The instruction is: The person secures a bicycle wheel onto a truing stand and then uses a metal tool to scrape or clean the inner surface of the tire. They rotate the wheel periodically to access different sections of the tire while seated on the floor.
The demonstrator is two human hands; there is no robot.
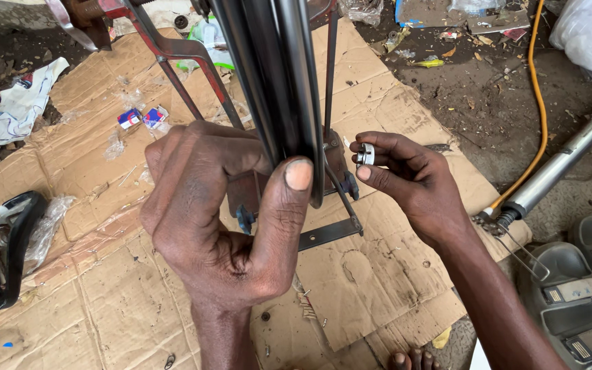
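Over the cardboard, the left hand grips the dark bike rim tight. The right hand pinches a small shiny ring; it could slip and get lost.

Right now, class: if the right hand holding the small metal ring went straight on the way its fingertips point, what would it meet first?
The right hand points left with the small metal ring at its fingertips. First in line appears to be the dark metal rim gripped by the left hand, probably the thin rod beside it; depth is unclear.
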